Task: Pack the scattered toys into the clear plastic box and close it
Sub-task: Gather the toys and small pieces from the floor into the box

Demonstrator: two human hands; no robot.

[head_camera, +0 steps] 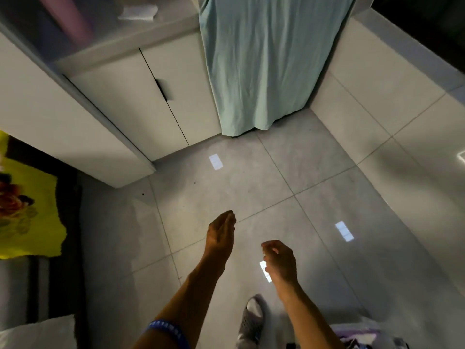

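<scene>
2 bare hands hanging over grey tiled floor (251,177)

Left hand (221,233) and right hand (279,260) are holding nothing, fingers loosely curled; white cabinet (141,96) and teal curtain (264,59) are bordering the floor ahead. Neither box nor toys are showing.

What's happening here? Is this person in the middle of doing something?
A person is standing on a grey tiled floor, looking down at both bare hands held out in front. The left hand and the right hand hang loosely curled and hold nothing. No toys or clear box can be made out. Ahead are white cabinet doors and a hanging pale green cloth; a yellow patterned fabric lies at the left edge.
</scene>
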